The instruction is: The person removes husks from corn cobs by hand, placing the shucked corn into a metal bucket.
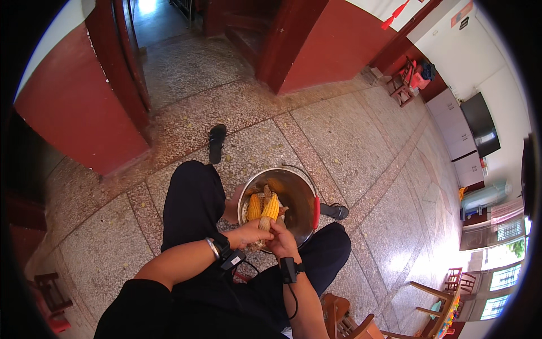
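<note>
My left hand and my right hand meet over the near rim of a stainless steel bucket. Between them they grip one corn cob, its upper part covered in yellow kernels and its lower part bare near my fingers. Inside the bucket, to the left of the held cob, lies another yellow corn cob. More cobs are partly hidden beneath it. The bucket's wire handle, with its red grip, leans to the right side. The bucket stands between my legs.
Black sandals are on the speckled stone floor around the bucket. A wooden chair stands close at the lower right, and a table is beyond it. Red-painted walls rise ahead, beside a doorway. Cabinets line the far right wall.
</note>
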A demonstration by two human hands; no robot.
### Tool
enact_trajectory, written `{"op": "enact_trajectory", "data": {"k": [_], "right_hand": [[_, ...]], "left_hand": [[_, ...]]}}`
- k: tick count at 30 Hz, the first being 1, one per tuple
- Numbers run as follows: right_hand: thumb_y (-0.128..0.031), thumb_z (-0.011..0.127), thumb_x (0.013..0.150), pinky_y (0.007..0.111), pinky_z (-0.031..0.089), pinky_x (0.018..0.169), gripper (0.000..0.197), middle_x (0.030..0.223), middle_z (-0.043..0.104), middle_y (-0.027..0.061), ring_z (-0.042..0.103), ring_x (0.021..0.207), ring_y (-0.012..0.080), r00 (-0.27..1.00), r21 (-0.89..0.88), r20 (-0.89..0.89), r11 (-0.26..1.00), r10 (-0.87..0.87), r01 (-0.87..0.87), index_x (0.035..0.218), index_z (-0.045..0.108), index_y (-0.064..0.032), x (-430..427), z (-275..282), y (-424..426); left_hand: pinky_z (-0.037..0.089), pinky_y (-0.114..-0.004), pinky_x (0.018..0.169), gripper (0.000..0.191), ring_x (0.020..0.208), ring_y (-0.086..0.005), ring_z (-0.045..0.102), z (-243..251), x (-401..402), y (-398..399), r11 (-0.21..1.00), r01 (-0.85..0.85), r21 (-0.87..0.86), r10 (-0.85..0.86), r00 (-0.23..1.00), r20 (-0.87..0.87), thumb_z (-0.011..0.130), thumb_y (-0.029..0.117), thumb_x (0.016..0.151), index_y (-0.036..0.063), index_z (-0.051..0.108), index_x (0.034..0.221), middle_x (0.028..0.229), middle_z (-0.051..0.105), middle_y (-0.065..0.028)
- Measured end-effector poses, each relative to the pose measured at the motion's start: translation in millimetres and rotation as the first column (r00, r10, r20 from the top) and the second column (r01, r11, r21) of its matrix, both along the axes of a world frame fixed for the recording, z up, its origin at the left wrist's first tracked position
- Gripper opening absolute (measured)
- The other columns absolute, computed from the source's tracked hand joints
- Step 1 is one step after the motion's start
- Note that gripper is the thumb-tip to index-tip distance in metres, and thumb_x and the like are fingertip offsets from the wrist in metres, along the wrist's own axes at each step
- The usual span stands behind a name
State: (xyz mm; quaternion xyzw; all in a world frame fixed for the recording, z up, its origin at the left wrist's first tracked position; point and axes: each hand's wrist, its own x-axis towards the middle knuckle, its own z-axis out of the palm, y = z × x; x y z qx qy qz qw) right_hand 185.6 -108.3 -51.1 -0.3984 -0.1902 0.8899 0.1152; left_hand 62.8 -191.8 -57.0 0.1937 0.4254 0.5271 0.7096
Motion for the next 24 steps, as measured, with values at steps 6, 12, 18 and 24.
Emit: {"op": "enact_trajectory", "data": {"k": [6, 12, 18, 24], "right_hand": [[-0.027, 0.052, 0.094, 0.038, 0.045, 0.086, 0.03, 0.109, 0.061, 0.0074, 0.057, 0.096, 0.0225, 0.982, -0.029, 0.175, 0.997, 0.072, -0.068, 0.116, 0.057, -0.0067, 0.1, -2.2, 3.0], [-0.029, 0.058, 0.09, 0.039, 0.042, 0.085, 0.028, 0.104, 0.062, 0.0035, 0.056, 0.095, 0.0198, 0.966, -0.036, 0.254, 0.999, 0.042, -0.034, 0.112, 0.059, -0.0112, 5.0, -14.0, 8.7], [-0.02, 0.06, 0.089, 0.038, 0.049, 0.071, 0.018, 0.095, 0.064, 0.007, 0.06, 0.084, 0.0212, 0.986, 0.024, 0.165, 0.999, 0.029, -0.034, 0.102, 0.062, -0.0077, 8.1, -15.8, 13.3], [-0.019, 0.058, 0.09, 0.038, 0.049, 0.072, 0.018, 0.095, 0.065, 0.0072, 0.061, 0.084, 0.0218, 0.987, 0.031, 0.155, 0.998, 0.042, -0.048, 0.103, 0.062, -0.0066, 6.6, -14.2, 12.1]], "left_hand": [[0.045, -0.03, 0.084, 0.042, 0.097, -0.0153, 0.054, -3.9, -7.7, 2.8, 0.994, 0.099, -0.037, -0.101, 0.993, -0.056, 0.065, 0.006, 0.081, 0.0049, 0.051, 0.12, 0.105, 0.059, -0.0053], [0.044, -0.03, 0.085, 0.046, 0.098, -0.0154, 0.055, -4.3, -8.5, 5.5, 0.996, 0.062, -0.063, -0.063, 0.998, -0.027, 0.066, 0.007, 0.079, 0.0047, 0.049, 0.122, 0.106, 0.058, -0.0055], [0.046, -0.03, 0.084, 0.053, 0.098, -0.0164, 0.055, -6.2, -10.1, 3.2, 0.996, 0.076, -0.05, -0.078, 0.996, -0.034, 0.069, 0.007, 0.077, 0.0045, 0.047, 0.125, 0.108, 0.058, -0.0065], [0.047, -0.029, 0.082, 0.05, 0.095, -0.0156, 0.057, -11.7, -6.0, 2.9, 0.995, 0.074, -0.06, -0.078, 0.995, -0.055, 0.067, 0.006, 0.076, 0.0053, 0.049, 0.123, 0.105, 0.06, -0.0058]]}}
